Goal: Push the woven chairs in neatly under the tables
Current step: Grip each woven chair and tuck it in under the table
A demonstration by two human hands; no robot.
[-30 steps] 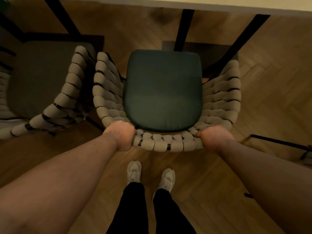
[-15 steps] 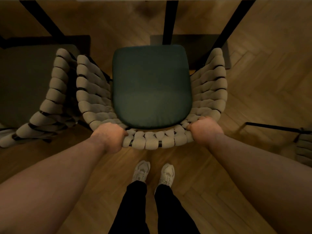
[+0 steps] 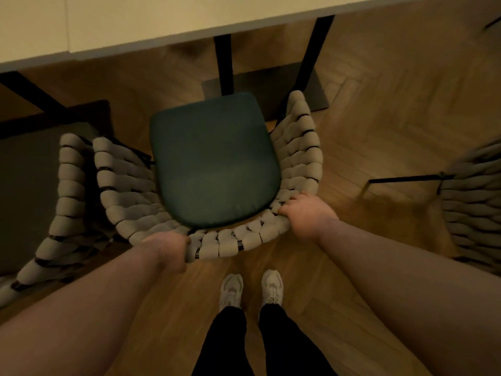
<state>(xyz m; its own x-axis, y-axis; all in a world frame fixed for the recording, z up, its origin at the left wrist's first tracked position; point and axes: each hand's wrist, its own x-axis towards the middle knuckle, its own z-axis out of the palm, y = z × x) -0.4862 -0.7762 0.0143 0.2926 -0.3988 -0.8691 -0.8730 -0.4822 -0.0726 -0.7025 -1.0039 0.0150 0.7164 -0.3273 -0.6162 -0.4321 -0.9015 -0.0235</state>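
Note:
A woven chair (image 3: 130, 202) with thick beige straps and a dark green seat cushion (image 3: 214, 161) stands right in front of me, facing a pale table (image 3: 135, 25). My left hand (image 3: 168, 251) grips the back rim at its left curve. My right hand (image 3: 306, 215) grips the rim at its right curve, fingers curled over the straps. The chair sits turned a little, its front edge short of the table's edge. The cushion's front nearly touches a black table leg (image 3: 223, 66).
A second woven chair (image 3: 67, 202) stands close on the left, its arm almost against mine. A third woven chair (image 3: 474, 202) is at the right edge. Black table legs (image 3: 314, 52) rise from a flat base plate on herringbone wood floor. My white shoes (image 3: 252, 289) are just behind the chair.
The table top has come into view at the top and the chair now sits rotated slightly, its right side further forward. Both hands keep their hold on the back rim.

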